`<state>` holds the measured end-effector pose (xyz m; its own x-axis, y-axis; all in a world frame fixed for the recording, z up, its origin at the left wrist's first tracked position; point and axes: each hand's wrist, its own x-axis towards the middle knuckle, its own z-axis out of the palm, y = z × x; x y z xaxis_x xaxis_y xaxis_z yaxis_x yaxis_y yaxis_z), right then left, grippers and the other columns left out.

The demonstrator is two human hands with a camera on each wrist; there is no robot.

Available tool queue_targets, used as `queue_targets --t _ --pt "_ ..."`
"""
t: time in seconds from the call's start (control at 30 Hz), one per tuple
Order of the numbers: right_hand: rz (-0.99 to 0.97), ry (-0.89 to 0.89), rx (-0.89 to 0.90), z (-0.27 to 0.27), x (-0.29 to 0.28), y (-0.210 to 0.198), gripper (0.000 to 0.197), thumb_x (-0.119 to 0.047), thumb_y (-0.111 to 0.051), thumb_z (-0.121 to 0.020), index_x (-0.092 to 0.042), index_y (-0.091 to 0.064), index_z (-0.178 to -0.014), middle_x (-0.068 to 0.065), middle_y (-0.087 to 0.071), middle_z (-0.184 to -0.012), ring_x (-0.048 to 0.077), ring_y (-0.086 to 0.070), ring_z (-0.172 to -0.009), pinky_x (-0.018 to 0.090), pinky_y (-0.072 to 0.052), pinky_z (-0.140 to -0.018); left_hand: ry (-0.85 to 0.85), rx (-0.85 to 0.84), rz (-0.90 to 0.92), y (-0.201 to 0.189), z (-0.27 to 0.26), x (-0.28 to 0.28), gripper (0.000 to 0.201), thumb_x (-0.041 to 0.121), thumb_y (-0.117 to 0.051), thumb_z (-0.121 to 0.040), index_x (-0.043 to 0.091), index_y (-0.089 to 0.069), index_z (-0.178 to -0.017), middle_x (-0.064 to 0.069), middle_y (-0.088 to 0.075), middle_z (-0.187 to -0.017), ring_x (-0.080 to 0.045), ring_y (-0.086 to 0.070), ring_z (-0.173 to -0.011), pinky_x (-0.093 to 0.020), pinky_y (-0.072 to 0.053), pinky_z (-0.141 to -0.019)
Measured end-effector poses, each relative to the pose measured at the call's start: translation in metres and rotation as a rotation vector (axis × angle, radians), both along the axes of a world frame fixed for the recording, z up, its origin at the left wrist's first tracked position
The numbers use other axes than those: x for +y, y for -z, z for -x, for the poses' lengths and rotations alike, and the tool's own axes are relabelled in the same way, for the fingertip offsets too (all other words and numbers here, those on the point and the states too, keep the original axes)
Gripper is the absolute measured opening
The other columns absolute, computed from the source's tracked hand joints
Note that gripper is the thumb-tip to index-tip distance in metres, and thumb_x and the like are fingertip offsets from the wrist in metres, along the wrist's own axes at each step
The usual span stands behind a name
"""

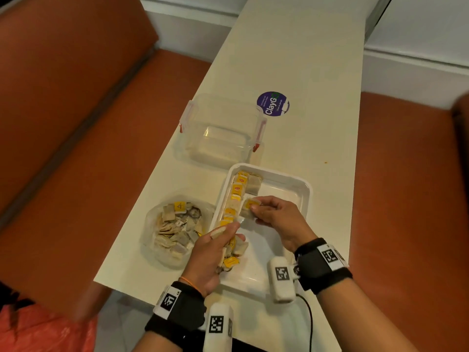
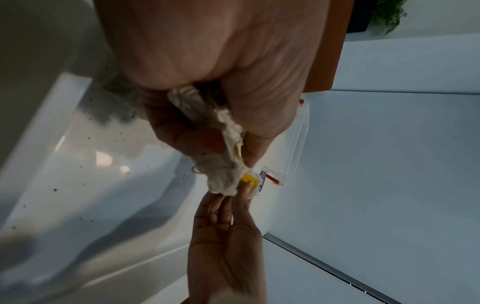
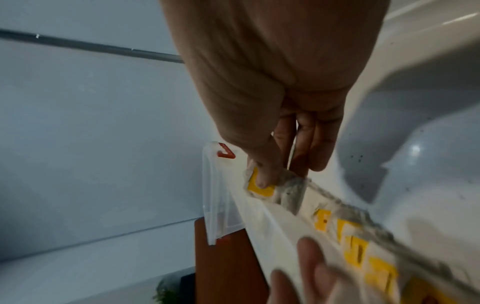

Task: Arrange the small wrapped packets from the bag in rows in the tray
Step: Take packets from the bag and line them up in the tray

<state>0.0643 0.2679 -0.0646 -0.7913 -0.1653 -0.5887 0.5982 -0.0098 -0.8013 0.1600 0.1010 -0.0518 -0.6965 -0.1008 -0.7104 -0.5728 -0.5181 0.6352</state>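
A white tray [image 1: 303, 189] lies on the table with a row of yellow-tagged packets [image 1: 236, 194] standing along its left wall. My right hand [image 1: 276, 214] pinches one packet [image 1: 250, 205] [image 3: 262, 188] over the tray, beside the row. My left hand [image 1: 210, 255] grips a bunch of packets [image 1: 232, 252] [image 2: 221, 127] above the tray's near left corner. An open clear bag [image 1: 177, 227] left of the tray holds several more packets.
An empty clear plastic box [image 1: 220, 130] with red clips stands behind the tray. A round purple sticker [image 1: 272, 104] lies on the table beyond it. Orange bench seats [image 1: 76, 123] flank the narrow white table [image 1: 317, 72].
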Motion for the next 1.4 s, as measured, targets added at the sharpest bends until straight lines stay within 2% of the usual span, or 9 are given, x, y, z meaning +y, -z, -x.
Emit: queue_targets --t 0.17,0.3,0.4,0.63,0.8,1.1,1.23,1.33,1.4 --pt "-0.125 0.041 0.026 0.030 -0.007 0.030 0.015 0.000 -0.080 -0.087 -0.012 -0.077 -0.096 0.005 -0.078 -0.086 0.014 -0.072 -0.076 0.023 -0.058 -0.070 -0.005 -0.028 0.001 0.004 -0.006 -0.008 0.040 0.030 -0.082 -0.086 0.002 -0.077 -0.115 -0.014 -0.073 -0.091 -0.019 -0.068 -0.067 -0.027 -0.052 -0.052" --pt "-0.167 0.032 0.027 0.043 -0.012 0.051 0.016 0.001 -0.082 -0.083 -0.012 -0.078 -0.093 0.014 -0.079 -0.094 0.025 -0.075 -0.086 0.037 -0.063 -0.085 0.007 -0.013 0.011 0.001 -0.009 -0.010 0.053 0.037 -0.085 -0.073 0.003 -0.078 -0.113 -0.015 -0.072 -0.090 -0.019 -0.066 -0.066 -0.026 -0.050 -0.050" --pt "-0.212 0.027 0.068 0.047 -0.015 0.057 0.019 -0.002 -0.085 -0.081 -0.018 -0.080 -0.089 0.010 -0.080 -0.090 0.027 -0.077 -0.090 0.041 -0.062 -0.091 0.004 -0.024 0.000 0.004 -0.012 -0.011 0.044 0.031 -0.083 -0.083 0.002 -0.077 -0.116 -0.015 -0.070 -0.089 -0.019 -0.064 -0.064 -0.025 -0.049 -0.048" --pt "-0.311 0.155 0.127 0.049 -0.021 0.061 0.019 -0.008 -0.089 -0.079 -0.022 -0.079 -0.087 0.003 -0.078 -0.084 0.020 -0.077 -0.083 0.031 -0.063 -0.082 0.009 -0.029 0.001 0.000 -0.014 -0.008 0.036 0.022 -0.077 -0.092 -0.005 -0.073 -0.117 -0.015 -0.068 -0.086 -0.017 -0.062 -0.056 -0.024 -0.046 -0.043" --pt "-0.293 0.208 0.108 0.048 -0.024 0.060 0.015 -0.006 -0.087 -0.081 -0.014 -0.077 -0.089 0.006 -0.076 -0.082 0.019 -0.071 -0.071 0.022 -0.062 -0.063 0.019 -0.052 0.008 0.000 -0.015 -0.006 0.039 0.024 -0.079 -0.090 -0.004 -0.074 -0.116 -0.016 -0.070 -0.088 -0.020 -0.063 -0.061 -0.026 -0.048 -0.047" --pt "-0.360 0.292 0.117 0.047 -0.026 0.061 0.025 -0.013 -0.093 -0.075 -0.013 -0.073 -0.091 0.005 -0.075 -0.084 0.022 -0.076 -0.080 0.031 -0.065 -0.072 0.023 -0.074 0.010 0.001 -0.015 -0.004 0.038 0.025 -0.079 -0.089 -0.002 -0.074 -0.116 -0.015 -0.071 -0.088 -0.019 -0.063 -0.059 -0.025 -0.044 -0.044" --pt "-0.468 0.222 0.187 0.042 -0.023 0.056 0.039 -0.021 -0.099 -0.067 -0.015 -0.069 -0.092 0.000 -0.071 -0.088 0.013 -0.066 -0.076 0.017 -0.052 -0.066 0.014 -0.070 0.008 0.000 -0.013 -0.004 0.043 0.028 -0.080 -0.088 -0.003 -0.074 -0.117 -0.014 -0.070 -0.086 -0.017 -0.061 -0.056 -0.024 -0.043 -0.042" --pt "-0.468 0.134 0.233 0.035 -0.024 0.058 0.040 -0.010 -0.098 -0.063 -0.015 -0.069 -0.090 0.002 -0.070 -0.090 0.010 -0.062 -0.072 0.007 -0.048 -0.059 0.006 -0.066 -0.021 0.000 -0.011 -0.005 0.053 0.032 -0.084 -0.080 -0.003 -0.073 -0.118 -0.013 -0.069 -0.086 -0.017 -0.059 -0.056 -0.024 -0.040 -0.042" --pt "-0.513 0.075 0.278 0.032 -0.026 0.063 0.037 -0.002 -0.094 -0.066 -0.019 -0.069 -0.088 0.004 -0.070 -0.092 0.008 -0.061 -0.072 0.009 -0.051 -0.065 0.013 -0.067 -0.039 -0.002 -0.009 -0.004 0.062 0.037 -0.087 -0.072 -0.003 -0.074 -0.117 -0.011 -0.068 -0.084 -0.017 -0.055 -0.055 -0.024 -0.034 -0.044"
